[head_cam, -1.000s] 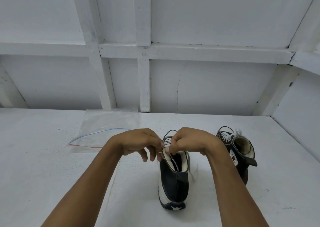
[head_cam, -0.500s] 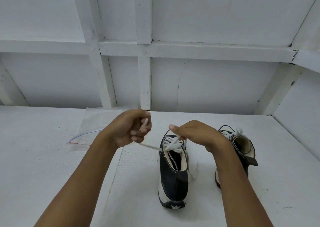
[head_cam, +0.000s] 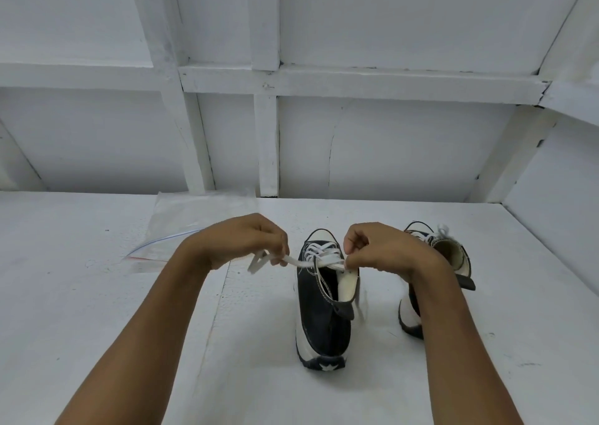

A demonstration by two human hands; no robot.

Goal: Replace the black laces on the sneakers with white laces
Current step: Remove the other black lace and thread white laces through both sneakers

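Note:
A black high-top sneaker [head_cam: 322, 314] stands in the middle of the white table, heel toward me, threaded with a white lace [head_cam: 321, 252]. My left hand [head_cam: 246, 239] pinches one end of that lace just left of the shoe's collar, and the strand runs taut from it to the eyelets. My right hand [head_cam: 376, 246] pinches the lace at the top right eyelet. Another free end hangs down the shoe's right side. The second sneaker [head_cam: 450, 262], also with white laces, stands to the right, partly hidden by my right forearm.
A clear plastic zip bag [head_cam: 181, 227] lies flat on the table [head_cam: 97, 295] behind my left hand. White wooden walls close off the back and the right side.
My left hand, raised and pulling the lace up to the left half a second ago, has dropped back toward the shoe. My right hand moved down to the top right eyelet.

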